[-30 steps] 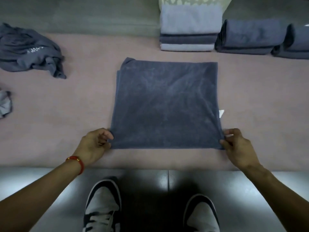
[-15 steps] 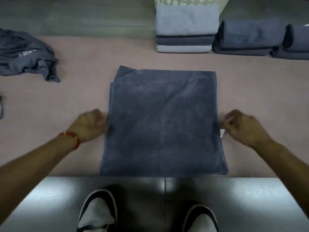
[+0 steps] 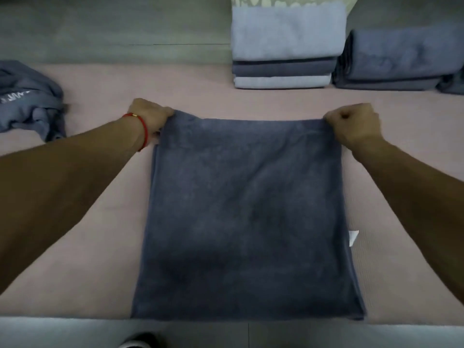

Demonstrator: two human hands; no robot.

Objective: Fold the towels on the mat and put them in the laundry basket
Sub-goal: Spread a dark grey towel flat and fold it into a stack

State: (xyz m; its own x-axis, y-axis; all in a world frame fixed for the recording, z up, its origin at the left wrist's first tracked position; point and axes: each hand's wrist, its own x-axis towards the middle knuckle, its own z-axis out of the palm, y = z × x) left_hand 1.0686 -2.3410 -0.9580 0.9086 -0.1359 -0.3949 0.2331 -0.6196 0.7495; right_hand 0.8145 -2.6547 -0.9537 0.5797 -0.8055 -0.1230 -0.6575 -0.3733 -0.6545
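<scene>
Left hand: the left hand (image 3: 148,116) is curled tight on the far left corner of the dark towel (image 3: 247,217). It has a red string band (image 3: 143,129) on the wrist.
Right hand: the right hand (image 3: 356,124) is a fist too, and it grips the far right corner of the same towel.
Dark towel: it lies flat on the pink mat (image 3: 100,247), between the two arms. Its near edge is right at the mat's near edge. A small white tag (image 3: 353,237) sticks out on its right side.
Mat: soft and pink, and it fills most of the floor in view.
Floor: a grey floor (image 3: 75,332) shows at the bottom, with the tip of a shoe (image 3: 140,342). More grey floor lies past the mat.
Folded pile: three folded towels (image 3: 283,56) sit stacked at the far edge of the mat, a light one on top.
More folded towels: dark folded towels (image 3: 396,61) sit just beside the pile, on its right.
Messy cloth: a grey crumpled cloth (image 3: 27,96) lies far left on the mat.
Basket: the laundry basket (image 3: 288,0) with pale spots peeks out behind the pile. What is in it cannot be seen.
</scene>
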